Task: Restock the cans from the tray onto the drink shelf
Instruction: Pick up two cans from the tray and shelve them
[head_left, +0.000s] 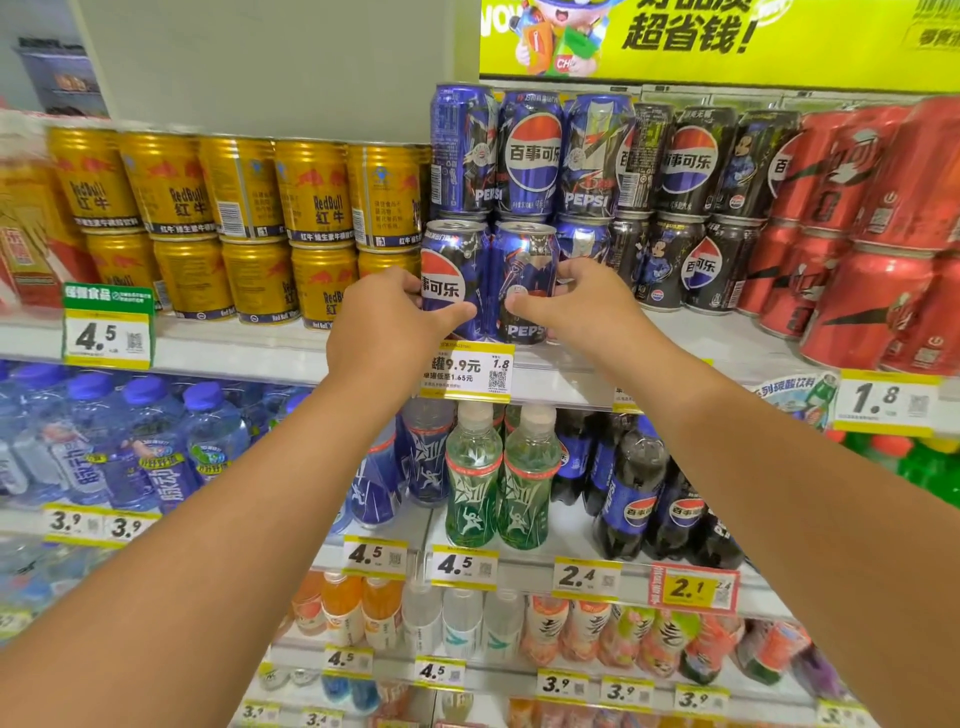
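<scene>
Two blue Pepsi cans stand side by side at the front edge of the top drink shelf (571, 364). My left hand (384, 322) grips the left blue can (452, 265), thumb across its front. My right hand (582, 306) grips the right blue can (524, 265) in the same way. Behind and above them more blue Pepsi cans (530, 150) are stacked two high. The tray is out of view.
Gold Red Bull cans (249, 218) fill the shelf to the left, black Pepsi cans (685, 208) and red cola cans (872, 234) to the right. A yellow price tag (467, 371) hangs below the two held cans. Lower shelves hold bottled drinks.
</scene>
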